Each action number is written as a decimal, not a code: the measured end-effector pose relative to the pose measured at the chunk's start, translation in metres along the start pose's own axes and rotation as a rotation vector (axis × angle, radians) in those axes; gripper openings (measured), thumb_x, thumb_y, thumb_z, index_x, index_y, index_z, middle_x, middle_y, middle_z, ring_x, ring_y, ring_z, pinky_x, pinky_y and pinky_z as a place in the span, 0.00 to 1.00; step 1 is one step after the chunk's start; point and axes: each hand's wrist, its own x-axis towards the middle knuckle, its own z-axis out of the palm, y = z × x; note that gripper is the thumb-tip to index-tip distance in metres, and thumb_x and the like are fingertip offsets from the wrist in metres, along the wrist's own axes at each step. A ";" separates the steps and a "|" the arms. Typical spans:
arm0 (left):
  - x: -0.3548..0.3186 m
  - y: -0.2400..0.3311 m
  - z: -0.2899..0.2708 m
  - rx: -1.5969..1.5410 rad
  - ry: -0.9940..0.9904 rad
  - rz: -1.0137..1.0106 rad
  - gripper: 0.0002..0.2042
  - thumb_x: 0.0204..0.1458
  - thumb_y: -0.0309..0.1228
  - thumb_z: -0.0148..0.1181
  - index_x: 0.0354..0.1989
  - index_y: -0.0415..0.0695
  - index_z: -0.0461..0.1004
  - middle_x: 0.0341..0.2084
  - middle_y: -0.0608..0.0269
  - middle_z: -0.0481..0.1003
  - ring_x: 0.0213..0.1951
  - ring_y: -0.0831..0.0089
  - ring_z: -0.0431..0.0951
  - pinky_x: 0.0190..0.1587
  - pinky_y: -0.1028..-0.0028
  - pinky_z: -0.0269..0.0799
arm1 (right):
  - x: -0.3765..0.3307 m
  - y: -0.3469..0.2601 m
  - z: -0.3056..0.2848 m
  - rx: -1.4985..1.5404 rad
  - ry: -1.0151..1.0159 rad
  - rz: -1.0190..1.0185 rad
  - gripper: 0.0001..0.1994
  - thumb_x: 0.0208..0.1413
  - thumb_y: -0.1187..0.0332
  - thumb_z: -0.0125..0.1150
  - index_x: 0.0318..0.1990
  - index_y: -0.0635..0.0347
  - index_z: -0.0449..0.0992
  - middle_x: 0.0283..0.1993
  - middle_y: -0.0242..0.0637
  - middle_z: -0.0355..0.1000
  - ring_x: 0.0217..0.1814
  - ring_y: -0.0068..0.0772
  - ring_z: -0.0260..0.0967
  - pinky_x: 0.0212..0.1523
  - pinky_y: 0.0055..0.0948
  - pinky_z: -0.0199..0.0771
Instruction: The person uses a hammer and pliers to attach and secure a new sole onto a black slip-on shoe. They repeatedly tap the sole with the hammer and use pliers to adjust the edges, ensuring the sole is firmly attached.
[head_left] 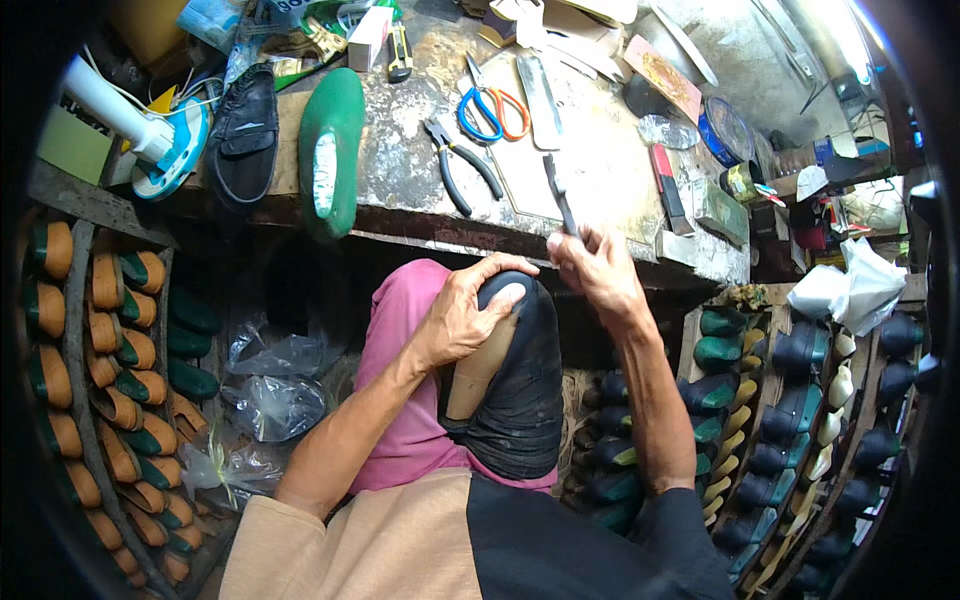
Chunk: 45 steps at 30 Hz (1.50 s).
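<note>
My left hand (468, 308) is wrapped over the dark rounded end of a shoe piece (478, 375) lying across my lap. Its long tan underside faces up, and part of it is hidden by my fingers and the dark cloth. Raised at the bench's front edge, my right hand (602, 272) is closed round a slim dark metal tool (560, 192) that points away from me. Its exact kind is hard to make out. Farther off on the bench (400, 190) lie black-handled pliers (460, 165) and scissors (490, 112) with blue and orange handles.
A green shoe last (333, 150) and a black sandal (243, 145) stand at the bench's left. A red-and-black tool (668, 185) and a round tin (725, 130) lie right. Racks of lasts (135, 380) flank me, with plastic bags (272, 400) beside my left leg.
</note>
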 end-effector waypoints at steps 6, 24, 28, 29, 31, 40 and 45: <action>-0.001 0.005 0.013 0.026 -0.009 -0.042 0.15 0.71 0.25 0.65 0.64 0.37 0.81 0.52 0.61 0.84 0.54 0.75 0.81 0.62 0.70 0.78 | -0.053 0.006 0.026 0.276 -0.009 0.083 0.10 0.71 0.65 0.71 0.38 0.59 0.82 0.27 0.23 0.71 0.22 0.14 0.62 0.24 0.21 0.59; 0.002 0.000 0.013 -0.027 -0.010 -0.035 0.18 0.68 0.25 0.66 0.65 0.38 0.81 0.55 0.59 0.85 0.56 0.73 0.83 0.65 0.69 0.78 | -0.067 0.020 0.037 0.171 0.093 0.000 0.12 0.70 0.67 0.76 0.50 0.66 0.81 0.33 0.30 0.77 0.27 0.18 0.72 0.27 0.21 0.67; 0.001 0.000 0.009 -0.031 -0.002 -0.036 0.17 0.69 0.25 0.65 0.65 0.39 0.82 0.55 0.59 0.85 0.57 0.73 0.82 0.66 0.68 0.78 | -0.113 0.019 0.048 0.348 0.081 -0.091 0.27 0.72 0.75 0.70 0.71 0.74 0.65 0.40 0.44 0.80 0.38 0.38 0.88 0.35 0.32 0.88; 0.000 0.000 0.008 -0.027 -0.003 -0.035 0.17 0.69 0.25 0.66 0.65 0.40 0.82 0.55 0.59 0.85 0.57 0.73 0.82 0.66 0.68 0.78 | -0.126 0.017 0.055 0.330 0.132 -0.083 0.26 0.73 0.77 0.68 0.72 0.73 0.64 0.41 0.44 0.80 0.37 0.38 0.88 0.34 0.31 0.88; 0.000 -0.001 0.008 -0.005 -0.011 -0.051 0.16 0.70 0.26 0.68 0.64 0.40 0.82 0.56 0.60 0.85 0.57 0.73 0.82 0.67 0.68 0.77 | -0.152 0.011 0.070 0.238 0.211 -0.139 0.28 0.74 0.81 0.63 0.77 0.67 0.61 0.41 0.42 0.79 0.33 0.32 0.85 0.29 0.25 0.84; 0.004 -0.007 0.013 0.090 0.003 0.027 0.18 0.68 0.24 0.67 0.65 0.40 0.80 0.50 0.62 0.84 0.51 0.76 0.83 0.59 0.70 0.81 | -0.142 0.007 0.080 -0.437 0.209 -0.359 0.38 0.67 0.87 0.59 0.85 0.74 0.58 0.85 0.67 0.62 0.88 0.66 0.61 0.85 0.48 0.68; 0.001 -0.008 0.010 0.087 -0.009 0.018 0.19 0.66 0.25 0.68 0.65 0.40 0.79 0.51 0.61 0.82 0.49 0.76 0.80 0.58 0.72 0.79 | -0.149 0.006 0.081 -0.316 0.438 -0.756 0.37 0.68 0.87 0.59 0.84 0.71 0.59 0.83 0.70 0.63 0.85 0.65 0.67 0.80 0.49 0.74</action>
